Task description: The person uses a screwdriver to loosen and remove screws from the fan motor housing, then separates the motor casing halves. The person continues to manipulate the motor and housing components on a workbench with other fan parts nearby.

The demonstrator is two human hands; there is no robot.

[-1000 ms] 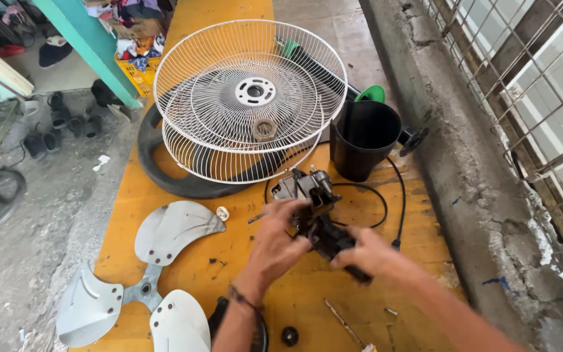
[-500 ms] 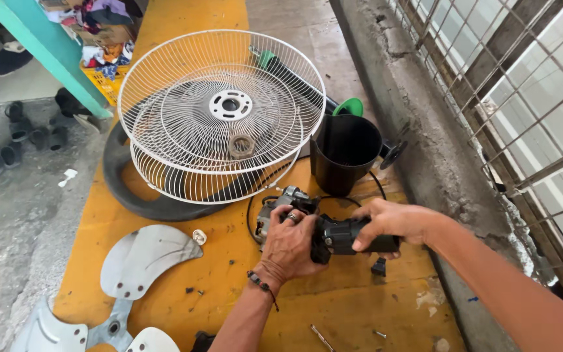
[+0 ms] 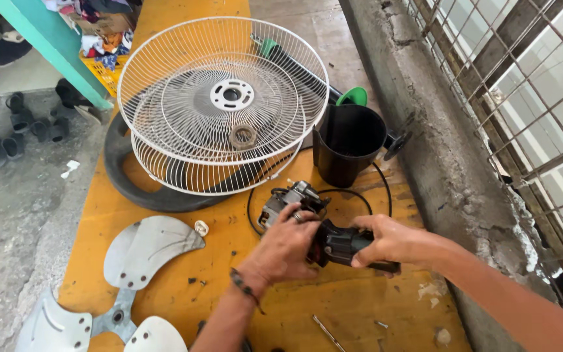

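Note:
A fan motor [image 3: 291, 197] with bare metal windings lies on the yellow table [image 3: 164, 261], joined to a black plastic neck piece [image 3: 343, 246]. My left hand [image 3: 287, 246] grips the motor at the joint with the black piece, fingers curled over it. My right hand [image 3: 389, 240] is wrapped around the black neck piece from the right. A black cable [image 3: 356, 193] loops from the motor toward the back.
Two stacked white wire fan guards [image 3: 223, 104] rest on a black ring [image 3: 122, 186]. A black cup-shaped housing [image 3: 350, 143] stands behind the motor. Grey fan blades [image 3: 144, 248] lie at front left. A screwdriver [image 3: 327, 332] and small screws lie near the front edge. A concrete ledge [image 3: 438, 130] runs along the right.
My view has dropped closer to the table. Both hands have turned the motor and black piece, and my right hand has slid further along the black piece.

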